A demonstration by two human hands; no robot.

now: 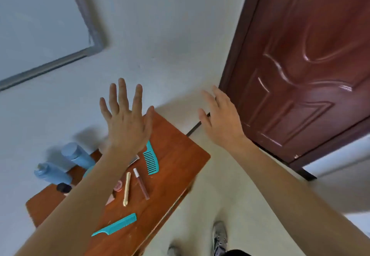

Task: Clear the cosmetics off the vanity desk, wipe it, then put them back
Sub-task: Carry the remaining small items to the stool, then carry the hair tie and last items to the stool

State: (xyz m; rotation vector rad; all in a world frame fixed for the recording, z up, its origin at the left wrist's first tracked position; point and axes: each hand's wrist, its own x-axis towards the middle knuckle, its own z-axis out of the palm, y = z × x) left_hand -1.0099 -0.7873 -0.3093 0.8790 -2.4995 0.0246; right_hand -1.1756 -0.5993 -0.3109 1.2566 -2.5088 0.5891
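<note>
A small wooden vanity desk (176,167) stands against a pale wall. On it lie a wide-tooth teal comb (151,160), a thin teal tail comb (116,224), a gold tube (127,188), a brown lip gloss tube (141,183) and a small pink pot (118,186). Two blue bottles (77,155) (53,173) stand at the back left, a dark-capped item (63,187) near them. My left hand (127,119) is raised above the desk, fingers spread, holding nothing. My right hand (219,119) hovers past the desk's right end, open and empty. My left arm hides part of the desk.
A dark red-brown panelled door (304,65) stands at the right. A grey-framed panel (40,21) hangs on the wall at upper left. Pale floor (230,195) lies right of the desk, with my shoes (219,235) at the bottom.
</note>
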